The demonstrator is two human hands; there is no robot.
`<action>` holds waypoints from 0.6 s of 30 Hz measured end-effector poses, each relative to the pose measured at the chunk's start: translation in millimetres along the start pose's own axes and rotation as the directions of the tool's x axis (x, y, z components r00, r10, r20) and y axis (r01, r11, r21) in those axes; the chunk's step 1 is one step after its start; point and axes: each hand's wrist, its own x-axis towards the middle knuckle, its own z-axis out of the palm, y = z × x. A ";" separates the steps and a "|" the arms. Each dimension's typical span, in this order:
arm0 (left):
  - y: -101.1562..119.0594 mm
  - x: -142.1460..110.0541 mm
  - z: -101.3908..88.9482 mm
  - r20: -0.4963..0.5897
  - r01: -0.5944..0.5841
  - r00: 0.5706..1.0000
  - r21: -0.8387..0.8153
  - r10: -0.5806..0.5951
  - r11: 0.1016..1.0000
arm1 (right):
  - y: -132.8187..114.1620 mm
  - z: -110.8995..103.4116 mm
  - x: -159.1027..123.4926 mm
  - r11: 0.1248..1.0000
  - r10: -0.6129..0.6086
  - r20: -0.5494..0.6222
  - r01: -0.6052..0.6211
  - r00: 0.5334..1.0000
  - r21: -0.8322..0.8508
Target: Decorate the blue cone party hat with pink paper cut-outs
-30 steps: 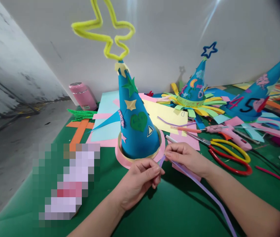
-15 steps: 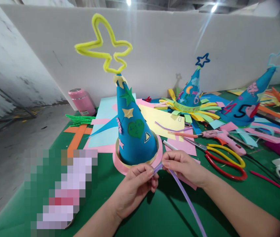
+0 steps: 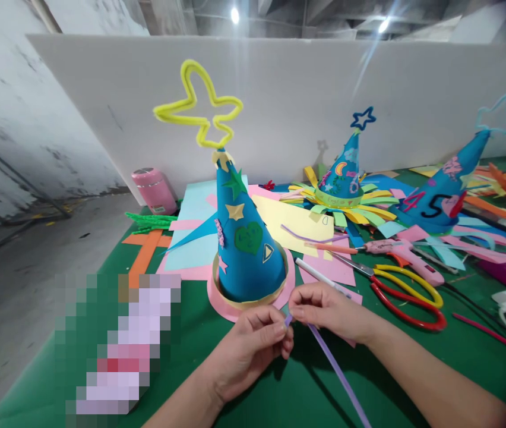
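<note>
Between the fingertips of both hands is a purple pipe cleaner [image 3: 337,370], its long end running down toward the bottom edge. My left hand [image 3: 257,345] pinches its short end. Close beside it, my right hand [image 3: 324,309] grips the same strip between thumb and forefinger. Just beyond my hands stands a blue paper cone hat [image 3: 242,273] with a pink brim [image 3: 220,303]. Stars, a green heart and a small triangle decorate its side, and a yellow pipe-cleaner star shape [image 3: 197,113] rises from its tip.
Scissors with red and yellow handles [image 3: 407,297] and a pink glue gun [image 3: 417,261] lie to the right. Two more blue cone hats [image 3: 340,172] stand behind among paper strips. A pink bottle [image 3: 154,191] is at the back left, a white panel [image 3: 280,95] behind.
My hands have drawn slightly closer together, and less of the purple pipe cleaner shows between them. The whole scene sits a little lower as the head view shifts.
</note>
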 end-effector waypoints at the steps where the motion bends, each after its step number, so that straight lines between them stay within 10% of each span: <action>1: -0.3 -0.3 0.7 0.010 0.012 1.000 -0.001 -0.012 1.000 | -0.1 -0.4 0.1 1.000 -0.005 0.011 0.005 1.000 0.000; 18: -2.6 1.3 -0.8 -0.066 -0.016 0.998 -0.050 0.013 0.999 | 5.0 1.1 3.5 0.973 0.090 0.052 -0.099 0.995 0.208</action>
